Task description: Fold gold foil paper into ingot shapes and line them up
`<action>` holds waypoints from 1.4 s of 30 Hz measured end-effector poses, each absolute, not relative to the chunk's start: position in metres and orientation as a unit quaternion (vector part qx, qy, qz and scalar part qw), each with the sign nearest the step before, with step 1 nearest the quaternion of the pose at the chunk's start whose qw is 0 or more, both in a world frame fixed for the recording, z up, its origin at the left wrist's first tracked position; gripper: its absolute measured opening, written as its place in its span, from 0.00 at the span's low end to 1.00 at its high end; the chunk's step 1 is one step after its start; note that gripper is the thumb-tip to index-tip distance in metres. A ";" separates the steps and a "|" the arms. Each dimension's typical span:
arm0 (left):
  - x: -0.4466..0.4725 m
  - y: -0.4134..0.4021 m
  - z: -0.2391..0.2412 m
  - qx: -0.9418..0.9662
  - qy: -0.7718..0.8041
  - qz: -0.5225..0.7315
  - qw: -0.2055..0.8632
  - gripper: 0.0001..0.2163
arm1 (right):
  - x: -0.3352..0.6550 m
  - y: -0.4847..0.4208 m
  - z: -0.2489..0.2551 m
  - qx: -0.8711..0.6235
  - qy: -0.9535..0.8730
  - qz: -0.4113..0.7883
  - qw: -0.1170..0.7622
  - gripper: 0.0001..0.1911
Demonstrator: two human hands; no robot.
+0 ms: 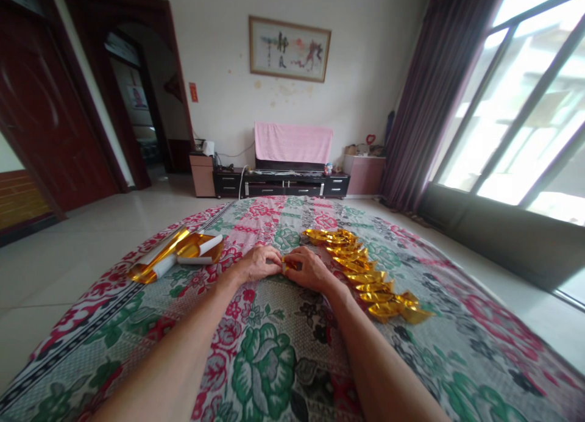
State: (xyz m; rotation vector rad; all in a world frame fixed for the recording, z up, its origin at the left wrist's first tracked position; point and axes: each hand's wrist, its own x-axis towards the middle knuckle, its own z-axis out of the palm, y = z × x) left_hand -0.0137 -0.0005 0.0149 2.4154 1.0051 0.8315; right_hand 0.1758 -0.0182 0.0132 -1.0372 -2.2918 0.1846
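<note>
My left hand (260, 263) and my right hand (307, 268) meet over the middle of the cloth-covered table. Between their fingertips is a small piece of gold foil paper (287, 264), pinched from both sides and mostly hidden by the fingers. Just right of my right hand, a row of folded gold paper ingots (371, 277) runs from the far side toward me. Off to the left of my left hand lie loose, curled sheets of gold foil paper (167, 251), showing white backs.
A floral tablecloth (262, 373) in green, red and grey covers the round table. Beyond it stand a low black cabinet (292, 184) and a pink cloth (294, 141) draped over something. A purple curtain (418, 99) hangs by the window at right.
</note>
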 end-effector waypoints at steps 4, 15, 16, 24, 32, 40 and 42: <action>-0.012 0.000 0.014 0.860 0.365 0.305 0.185 0.04 | 0.176 -0.017 0.013 -0.390 -0.865 0.079 0.306 0.08; -0.008 0.001 0.012 0.856 0.392 0.299 0.155 0.04 | 0.176 -0.020 0.018 -0.393 -0.867 0.090 0.293 0.08; -0.008 0.001 0.012 0.855 0.395 0.298 0.153 0.04 | 0.176 -0.020 0.018 -0.395 -0.866 0.091 0.292 0.08; -0.005 -0.004 0.017 0.850 0.418 0.284 0.149 0.04 | 0.176 -0.018 0.016 -0.397 -0.863 0.095 0.297 0.08; -0.006 -0.003 0.016 0.849 0.409 0.296 0.157 0.04 | 0.176 -0.018 0.016 -0.391 -0.866 0.092 0.297 0.08; -0.007 -0.001 0.014 0.850 0.414 0.295 0.136 0.03 | 0.175 -0.018 0.017 -0.391 -0.866 0.091 0.298 0.06; -0.006 -0.001 0.013 0.857 0.400 0.295 0.138 0.02 | 0.175 -0.018 0.017 -0.392 -0.865 0.092 0.300 0.05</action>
